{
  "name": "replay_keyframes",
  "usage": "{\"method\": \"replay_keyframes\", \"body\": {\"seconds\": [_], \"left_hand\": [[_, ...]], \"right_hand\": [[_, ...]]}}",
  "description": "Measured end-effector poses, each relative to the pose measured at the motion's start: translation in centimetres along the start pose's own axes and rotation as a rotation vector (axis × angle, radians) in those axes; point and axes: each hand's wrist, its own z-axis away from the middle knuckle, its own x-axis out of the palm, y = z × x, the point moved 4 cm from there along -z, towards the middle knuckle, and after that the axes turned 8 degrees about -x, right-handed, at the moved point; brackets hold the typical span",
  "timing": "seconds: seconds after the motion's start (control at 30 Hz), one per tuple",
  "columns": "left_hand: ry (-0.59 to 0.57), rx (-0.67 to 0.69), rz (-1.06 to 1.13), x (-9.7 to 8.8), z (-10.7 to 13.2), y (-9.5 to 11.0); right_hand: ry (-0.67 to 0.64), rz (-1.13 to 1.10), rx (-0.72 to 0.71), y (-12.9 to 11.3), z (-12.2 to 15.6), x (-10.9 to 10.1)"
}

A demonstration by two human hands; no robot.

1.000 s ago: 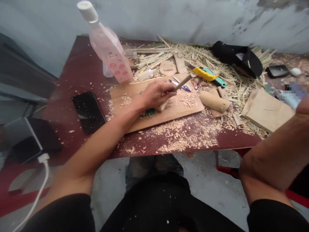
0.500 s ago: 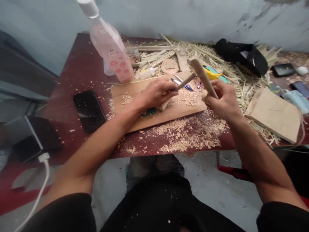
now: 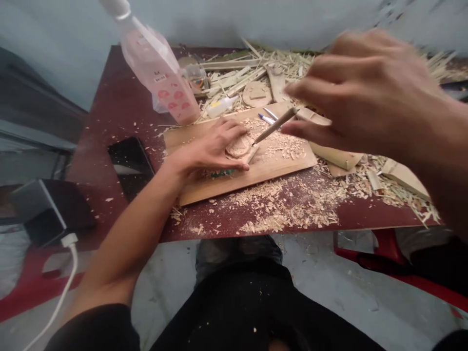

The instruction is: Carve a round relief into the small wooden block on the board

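A carved wooden piece [image 3: 239, 146] with a round hollow lies on the wooden board [image 3: 197, 190]. My left hand [image 3: 215, 146] is spread round it, fingers over its far side and thumb along its near edge. A slim chisel [image 3: 274, 127] with a wooden handle leans up to the right, its metal tip at the piece. My right hand [image 3: 358, 92] is raised at the right, smeared by motion. Its thumb and fingers stand apart near the handle's upper end, with a gap between them. A wooden bar [image 3: 340, 156] lies right of the board, partly hidden beneath my right arm.
Shavings [image 3: 288, 204] cover the table front. Pens [image 3: 268, 118], a glue bottle [image 3: 221, 106] and a round wooden piece [image 3: 257, 94] are behind. A pink bottle [image 3: 166, 83] and a phone [image 3: 130, 165] stand and lie left; split strips [image 3: 234, 80] are heaped at the back.
My left hand has let go of the chisel and spread over the carved piece. My right hand has put down the wooden bar and risen towards the chisel's upper end.
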Motion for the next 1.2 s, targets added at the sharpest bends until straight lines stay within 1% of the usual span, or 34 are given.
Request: {"method": "replay_keyframes", "body": {"seconds": [0.03, 0.1, 0.17, 0.2, 0.27, 0.37, 0.47, 0.57, 0.67, 0.87, 0.93, 1.03, 1.1, 1.2], "left_hand": [[0.008, -0.004, -0.011, 0.5, 0.2, -0.3], [0.029, -0.001, -0.023, 1.4, 0.2, -0.7], [0.047, 0.001, -0.028, 1.8, 0.1, -0.8], [0.05, 0.004, -0.031, 1.8, 0.1, -0.7], [0.05, 0.013, -0.038, 1.7, 0.0, -0.7], [0.023, 0.035, -0.054, 1.4, -0.1, -0.6], [0.001, 0.048, -0.079, 1.4, -0.2, -0.6], [0.012, 0.031, -0.081, 1.5, -0.2, -0.7], [0.016, 0.017, -0.074, 1.5, -0.3, -0.7], [0.015, 0.054, -0.071, 1.4, -0.3, -0.8], [0.016, 0.064, -0.074, 1.4, -0.4, -0.9], [0.022, 0.071, -0.076, 1.4, -0.3, -0.9], [0.019, 0.072, -0.086, 1.4, -0.3, -0.9], [0.007, 0.067, -0.102, 1.4, -0.3, -0.9]], "right_hand": [[-0.123, -0.005, -0.027, -0.5, -1.9, 0.0], [-0.307, -0.089, -0.039, -0.8, -4.9, 1.1], [-0.405, -0.189, -0.054, -0.6, -6.6, 3.0], [-0.424, -0.217, -0.073, -0.3, -6.9, 4.1], [-0.388, -0.204, -0.118, 0.4, -6.7, 6.1], [-0.25, -0.197, -0.224, 1.3, -5.0, 8.2], [-0.084, -0.272, -0.298, 1.7, -3.0, 9.6], [0.066, -0.329, -0.308, 1.9, -1.6, 10.6], [0.119, -0.394, -0.313, 1.7, -1.1, 11.6], [0.215, -0.47, -0.31, 1.9, -0.8, 13.2], [0.209, -0.472, -0.303, 2.0, -0.6, 13.8], [0.144, -0.442, -0.276, 2.2, -0.6, 13.9], [0.076, -0.405, -0.262, 2.2, -1.0, 13.1], [-0.068, -0.336, -0.268, 1.9, -2.5, 10.8]]}}
